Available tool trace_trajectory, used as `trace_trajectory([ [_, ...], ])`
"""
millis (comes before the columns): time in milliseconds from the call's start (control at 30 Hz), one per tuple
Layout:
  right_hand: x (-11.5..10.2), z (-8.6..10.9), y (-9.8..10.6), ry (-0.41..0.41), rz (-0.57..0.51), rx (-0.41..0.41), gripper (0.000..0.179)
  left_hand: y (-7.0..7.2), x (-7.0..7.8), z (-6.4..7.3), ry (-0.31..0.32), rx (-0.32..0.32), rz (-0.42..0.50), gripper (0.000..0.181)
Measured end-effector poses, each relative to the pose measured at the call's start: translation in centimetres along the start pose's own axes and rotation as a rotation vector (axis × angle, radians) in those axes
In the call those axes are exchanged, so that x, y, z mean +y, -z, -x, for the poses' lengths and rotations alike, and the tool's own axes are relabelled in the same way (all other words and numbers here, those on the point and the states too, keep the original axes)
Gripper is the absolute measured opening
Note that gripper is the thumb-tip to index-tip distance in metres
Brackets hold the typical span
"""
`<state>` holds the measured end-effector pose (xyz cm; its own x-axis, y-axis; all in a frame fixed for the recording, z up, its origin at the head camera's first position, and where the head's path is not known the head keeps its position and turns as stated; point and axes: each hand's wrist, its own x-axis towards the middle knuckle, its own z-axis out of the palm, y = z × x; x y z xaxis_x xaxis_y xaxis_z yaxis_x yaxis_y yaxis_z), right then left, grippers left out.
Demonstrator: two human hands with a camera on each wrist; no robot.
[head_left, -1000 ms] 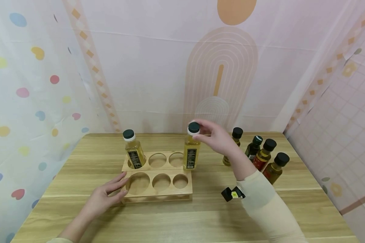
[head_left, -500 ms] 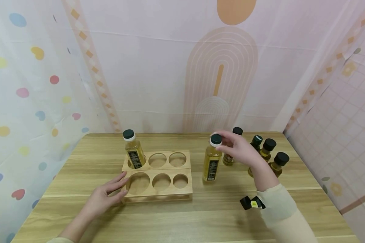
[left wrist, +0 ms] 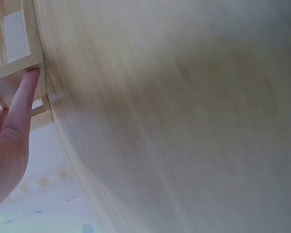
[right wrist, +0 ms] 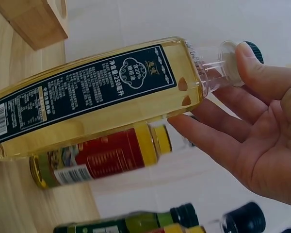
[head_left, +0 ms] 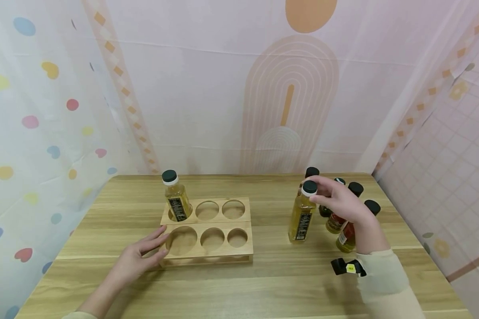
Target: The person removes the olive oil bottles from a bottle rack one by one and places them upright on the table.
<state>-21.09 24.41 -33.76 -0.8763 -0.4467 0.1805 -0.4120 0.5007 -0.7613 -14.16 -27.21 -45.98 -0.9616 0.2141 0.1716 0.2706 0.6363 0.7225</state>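
My right hand point(head_left: 341, 201) pinches a square oil bottle point(head_left: 301, 221) at its neck and dark green cap, right of the rack. Pale yellow oil and a dark label show on this bottle point(right wrist: 87, 97) in the right wrist view. Whether its base touches the table I cannot tell. At the left end of a two-tier wooden rack point(head_left: 231, 250), my left hand point(head_left: 137, 259) rests with extended fingers. A matching oil bottle point(head_left: 177, 199) leans in the rack's back left hole. The thumb of my left hand point(left wrist: 14, 131) presses the rack's end point(left wrist: 9, 77) in the left wrist view.
Several dark-capped bottles stand right of and behind the held one, including a red-labelled bottle point(head_left: 335, 223) and one nearer the front point(head_left: 346, 238). My right forearm partly covers them. A patterned curtain point(head_left: 207, 110) hangs behind the wooden table point(head_left: 263, 288).
My right hand has carried the oil bottle rightward and toward me, from above the rack's right end to beside the other bottles. The left hand and the rack stay put.
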Motion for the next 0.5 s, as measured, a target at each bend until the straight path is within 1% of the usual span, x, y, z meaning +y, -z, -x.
trace_trajectory([
  [200,0.5,0.7,0.6,-0.03,0.028,0.006,0.04,0.1,0.2,-0.1,-0.007,0.006,-0.001,0.047],
  [500,1.0,1.3,1.1,-0.032,0.017,0.008,0.038,0.2,0.3,-0.1,-0.018,0.003,0.005,0.045],
])
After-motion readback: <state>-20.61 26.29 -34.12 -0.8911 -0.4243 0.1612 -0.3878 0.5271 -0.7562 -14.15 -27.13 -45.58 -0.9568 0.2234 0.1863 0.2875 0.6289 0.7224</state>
